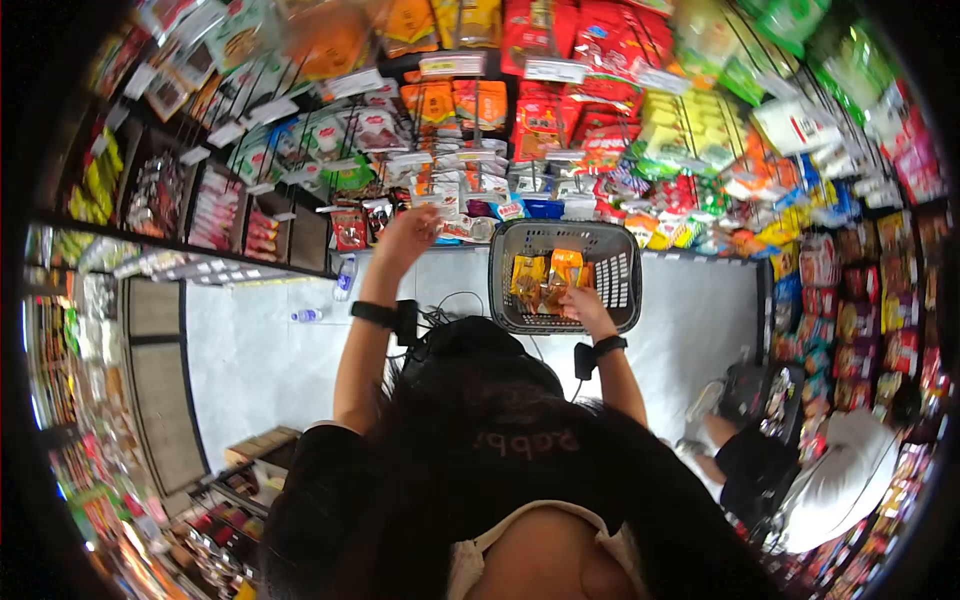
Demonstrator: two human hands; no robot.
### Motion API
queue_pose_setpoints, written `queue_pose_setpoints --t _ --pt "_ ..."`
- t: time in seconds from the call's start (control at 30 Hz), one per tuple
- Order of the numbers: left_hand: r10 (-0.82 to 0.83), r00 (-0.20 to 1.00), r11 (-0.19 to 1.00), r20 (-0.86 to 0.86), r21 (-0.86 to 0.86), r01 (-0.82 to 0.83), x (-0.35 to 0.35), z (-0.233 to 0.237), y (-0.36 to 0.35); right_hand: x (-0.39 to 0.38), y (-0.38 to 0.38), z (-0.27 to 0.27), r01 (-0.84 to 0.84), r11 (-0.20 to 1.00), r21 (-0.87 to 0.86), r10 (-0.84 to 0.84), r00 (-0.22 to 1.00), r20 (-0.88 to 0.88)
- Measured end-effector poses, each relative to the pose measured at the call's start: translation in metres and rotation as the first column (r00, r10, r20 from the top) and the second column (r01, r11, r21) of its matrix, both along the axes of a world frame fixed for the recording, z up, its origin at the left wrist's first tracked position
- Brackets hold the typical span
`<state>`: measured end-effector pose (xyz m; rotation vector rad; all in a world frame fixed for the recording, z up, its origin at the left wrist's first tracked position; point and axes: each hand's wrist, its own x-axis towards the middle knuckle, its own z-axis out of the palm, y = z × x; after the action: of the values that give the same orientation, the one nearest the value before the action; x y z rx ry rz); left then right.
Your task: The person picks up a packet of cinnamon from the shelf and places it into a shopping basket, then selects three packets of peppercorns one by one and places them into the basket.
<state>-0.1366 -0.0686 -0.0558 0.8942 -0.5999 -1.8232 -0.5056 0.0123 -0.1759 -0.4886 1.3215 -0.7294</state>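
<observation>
A grey plastic basket (508, 315) stands in front of the snack shelves, with several orange and yellow snack bags (530, 277) inside. My right hand (587, 308) reaches over its near right side and touches an orange bag (567, 268); its fingers are bent around the bag's lower edge. My left hand (411, 236) is raised left of the basket, in front of the lowest row of small packets (467, 228). Its fingers are curled, and whether anything small is between them is too small to tell.
Hanging snack bags (540, 120) fill the wall racks ahead. Side shelves (160, 200) stand left, more packets (850, 300) right. Two bottles lie or stand on the floor (250, 350) at left. Another person (840, 470) in a white top is at the lower right.
</observation>
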Motion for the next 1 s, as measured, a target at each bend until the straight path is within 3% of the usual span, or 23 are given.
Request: queue_pose_setpoints --t 0.03,0.1,0.23,0.27,0.4,0.5,0.67,0.83,0.97,1.0 --pt "-0.033 0.999 0.994 -0.008 -0.100 0.032 0.034 -0.019 0.003 0.003 0.001 0.000 -0.007 1.000 0.004 0.007 1.000 -0.025" --pt "0.254 0.966 0.967 -0.052 0.025 -0.253 0.067 0.001 0.039 0.003 0.000 -0.008 -0.057 0.998 0.009 0.056 0.997 0.055" --pt "0.569 0.816 0.819 -0.100 0.163 -0.551 0.132 -0.031 0.100 0.004 0.003 -0.002 -0.090 0.996 0.009 0.090 0.995 -0.034" --pt "0.747 0.665 0.620 -0.009 0.369 -0.692 0.138 -0.036 0.106 -0.002 0.001 -0.008 -0.124 0.992 0.022 0.124 0.992 0.033" --pt "0.861 0.505 0.453 -0.057 0.534 -0.713 0.142 -0.050 0.137 0.000 -0.007 -0.003 -0.126 0.988 0.087 0.136 0.983 -0.124" --pt "0.854 0.506 0.478 -0.119 0.561 -0.676 0.139 -0.051 0.141 0.005 -0.011 -0.006 -0.204 0.977 0.058 0.212 0.948 -0.235" --pt "0.833 0.533 0.511 -0.149 0.577 -0.638 0.150 -0.054 0.111 0.028 -0.029 0.005 -0.268 0.961 0.073 0.278 0.922 -0.270" --pt "0.722 0.637 0.664 -0.270 0.532 -0.526 0.177 -0.075 0.060 0.064 -0.048 0.011 -0.332 0.939 0.091 0.343 0.875 -0.342" --pt "0.715 0.663 0.635 -0.220 0.602 -0.485 0.196 -0.051 0.002 0.097 -0.066 0.018 -0.298 0.951 0.081 0.307 0.885 -0.350" --pt "0.641 0.698 0.745 -0.320 0.476 -0.467 0.207 -0.050 -0.011 0.107 -0.071 0.019 -0.314 0.948 0.055 0.311 0.873 -0.375"
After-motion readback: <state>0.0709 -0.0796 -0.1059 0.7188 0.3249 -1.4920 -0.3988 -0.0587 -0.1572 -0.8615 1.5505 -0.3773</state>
